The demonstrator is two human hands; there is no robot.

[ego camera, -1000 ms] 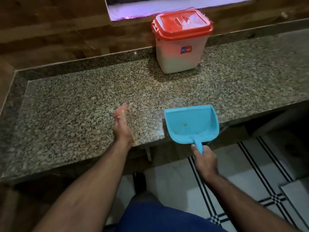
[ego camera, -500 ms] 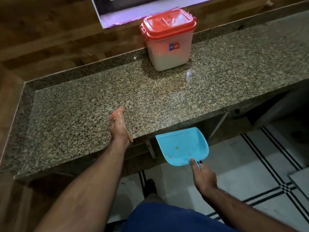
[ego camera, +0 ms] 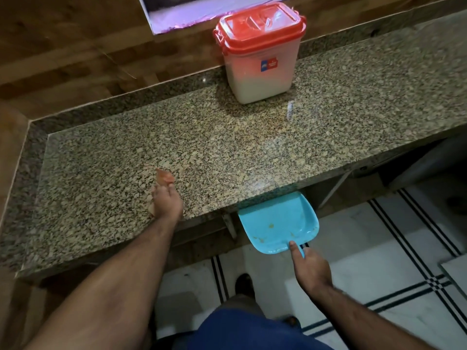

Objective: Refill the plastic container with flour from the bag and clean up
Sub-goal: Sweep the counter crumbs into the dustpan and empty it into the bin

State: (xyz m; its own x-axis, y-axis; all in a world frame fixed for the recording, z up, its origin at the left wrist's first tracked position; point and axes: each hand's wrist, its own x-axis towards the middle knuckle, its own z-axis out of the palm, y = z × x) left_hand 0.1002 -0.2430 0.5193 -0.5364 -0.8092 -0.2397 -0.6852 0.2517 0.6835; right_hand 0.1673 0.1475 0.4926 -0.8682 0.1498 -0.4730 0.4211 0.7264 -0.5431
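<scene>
A translucent plastic container [ego camera: 260, 61] with a red lid shut on it stands at the back of the granite counter [ego camera: 227, 137], white flour showing in its lower part. My right hand [ego camera: 309, 267] grips the handle of a blue dustpan [ego camera: 278, 223], held just below the counter's front edge, a few crumbs in its tray. My left hand [ego camera: 165, 198] rests on edge on the counter near the front, fingers together, a small orange-pink thing at its fingertips. No flour bag is in view.
A wooden wall and a lit window ledge [ego camera: 182, 16] run behind the counter. Below lies a white tiled floor [ego camera: 379, 261] with black stripes. My foot [ego camera: 243, 284] and blue clothing [ego camera: 242, 329] show at the bottom.
My right hand lowered the dustpan from the counter's top to just under its front edge. My left hand stayed on the counter near the front edge.
</scene>
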